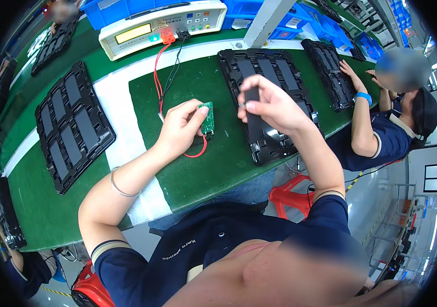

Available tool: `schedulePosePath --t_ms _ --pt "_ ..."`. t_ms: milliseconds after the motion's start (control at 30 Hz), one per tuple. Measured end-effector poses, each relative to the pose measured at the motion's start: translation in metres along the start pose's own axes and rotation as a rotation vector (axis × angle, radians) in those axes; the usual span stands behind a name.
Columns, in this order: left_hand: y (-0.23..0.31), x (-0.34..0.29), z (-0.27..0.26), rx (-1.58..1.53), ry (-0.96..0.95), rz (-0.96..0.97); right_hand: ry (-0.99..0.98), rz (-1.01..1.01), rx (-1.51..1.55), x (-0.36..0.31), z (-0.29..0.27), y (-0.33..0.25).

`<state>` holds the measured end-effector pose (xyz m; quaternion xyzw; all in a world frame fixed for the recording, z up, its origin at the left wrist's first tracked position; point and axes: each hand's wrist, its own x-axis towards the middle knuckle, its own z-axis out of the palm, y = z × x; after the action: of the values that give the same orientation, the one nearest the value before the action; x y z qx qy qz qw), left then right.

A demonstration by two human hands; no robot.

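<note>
My left hand [177,128] pinches a small green circuit board [208,118] between thumb and fingers, above the green tabletop. A red wire [204,149] loops down from the board's lower end. Over the right-hand black tray [225,64], my right hand [277,106] grips a flat dark rectangular piece [252,95] held on end. The fingers cover part of that piece, so its exact kind is unclear. Grey rectangular pieces lie in the tray's slots. Red and black leads [157,77] run from a cream-coloured bench tester [126,50] toward my left hand.
Another black tray [107,134] with grey pieces lies on the left. Blue bins [113,13] and a metal post [265,28] stand along the back. At right, a co-worker [364,123] handles a further black tray [326,71]. A red stool [290,197] stands below the table edge.
</note>
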<state>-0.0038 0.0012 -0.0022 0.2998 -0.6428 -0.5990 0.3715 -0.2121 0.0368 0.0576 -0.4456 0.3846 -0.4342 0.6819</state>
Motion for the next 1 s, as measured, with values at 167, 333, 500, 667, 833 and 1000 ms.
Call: schedulePosePath --t_ms 167,333,500,667,833,1000 --pt "0.001 -0.001 -0.003 -0.051 0.045 -0.011 -0.052 -0.013 0.022 0.044 0.016 0.006" --pt "0.001 -0.002 -0.003 -0.121 0.072 -0.045 -0.051 0.001 0.005 0.051 0.022 0.022" --pt "0.002 -0.002 -0.002 -0.123 0.081 -0.076 0.011 -0.077 -0.058 0.046 0.017 0.026" --pt "0.006 0.0 -0.002 -0.152 0.063 -0.079 0.036 -0.108 -0.137 0.047 0.019 0.027" --pt "0.004 0.001 -0.003 -0.137 0.052 -0.084 0.036 -0.067 -0.141 0.047 0.022 0.03" --pt "0.003 -0.001 -0.002 -0.14 0.044 -0.074 0.05 -0.076 -0.183 0.046 0.025 0.032"
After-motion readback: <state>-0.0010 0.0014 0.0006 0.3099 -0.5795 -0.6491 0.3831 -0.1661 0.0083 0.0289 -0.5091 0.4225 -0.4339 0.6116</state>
